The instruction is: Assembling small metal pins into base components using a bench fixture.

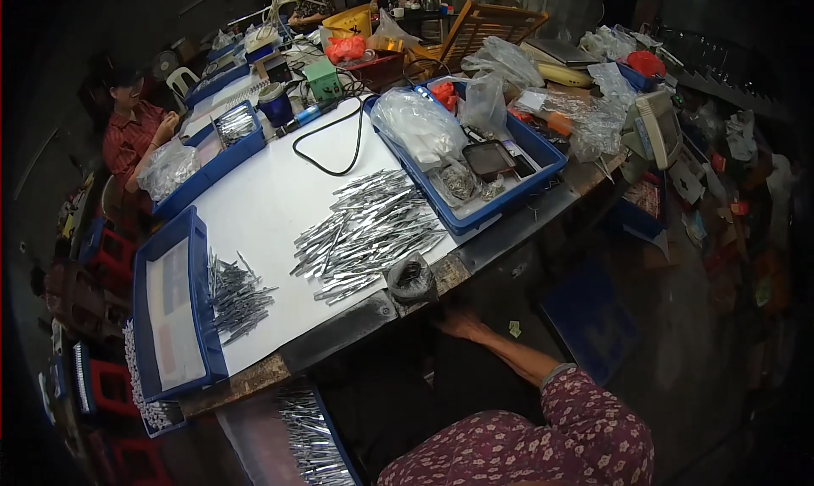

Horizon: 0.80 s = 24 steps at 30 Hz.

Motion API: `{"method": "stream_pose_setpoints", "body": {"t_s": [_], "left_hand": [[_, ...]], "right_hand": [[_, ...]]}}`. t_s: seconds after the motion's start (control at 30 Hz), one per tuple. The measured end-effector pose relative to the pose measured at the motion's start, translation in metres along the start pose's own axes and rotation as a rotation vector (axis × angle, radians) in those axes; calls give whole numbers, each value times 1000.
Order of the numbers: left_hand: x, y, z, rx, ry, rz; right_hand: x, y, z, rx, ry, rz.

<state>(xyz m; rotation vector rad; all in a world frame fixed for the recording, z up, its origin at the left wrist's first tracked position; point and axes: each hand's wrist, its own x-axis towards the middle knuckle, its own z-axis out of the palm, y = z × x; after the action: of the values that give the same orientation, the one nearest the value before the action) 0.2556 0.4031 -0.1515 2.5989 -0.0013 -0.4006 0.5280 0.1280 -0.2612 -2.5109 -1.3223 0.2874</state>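
Silvery metal pins [369, 232] lie heaped in the middle of a white counter [263, 198], a smaller pile [236, 293] to their left beside a long blue tray [174, 308]. One hand [462, 323], seemingly the right, reaches down below the counter's front edge, just under a roll of dark tape [411, 278]; its grip is too dim to tell. The other hand is out of view. A second blue tray [475, 160] holds bags and parts. The tape sits at the very edge, so I judge a knock from the rising arm could tip it off.
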Motion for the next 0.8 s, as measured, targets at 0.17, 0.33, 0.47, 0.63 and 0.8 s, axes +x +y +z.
{"method": "stream_pose_setpoints", "body": {"t_s": [0.17, 0.33, 0.47, 0.63, 0.8], "left_hand": [[-2, 3, -3, 24, -14, 13], [-3, 9, -6, 50, -29, 29], [-11, 15, -3, 59, -37, 27], [-31, 27, 16, 34, -43, -4], [-67, 52, 54, -40, -50, -73]], "right_hand": [[0, -8, -12, 135, -96, 96], [-1, -7, -17, 145, -98, 87], [-4, -13, -28, 173, -161, 113], [-4, -14, -28, 108, -239, 103], [5, 10, 1, 40, -71, -31]]}}
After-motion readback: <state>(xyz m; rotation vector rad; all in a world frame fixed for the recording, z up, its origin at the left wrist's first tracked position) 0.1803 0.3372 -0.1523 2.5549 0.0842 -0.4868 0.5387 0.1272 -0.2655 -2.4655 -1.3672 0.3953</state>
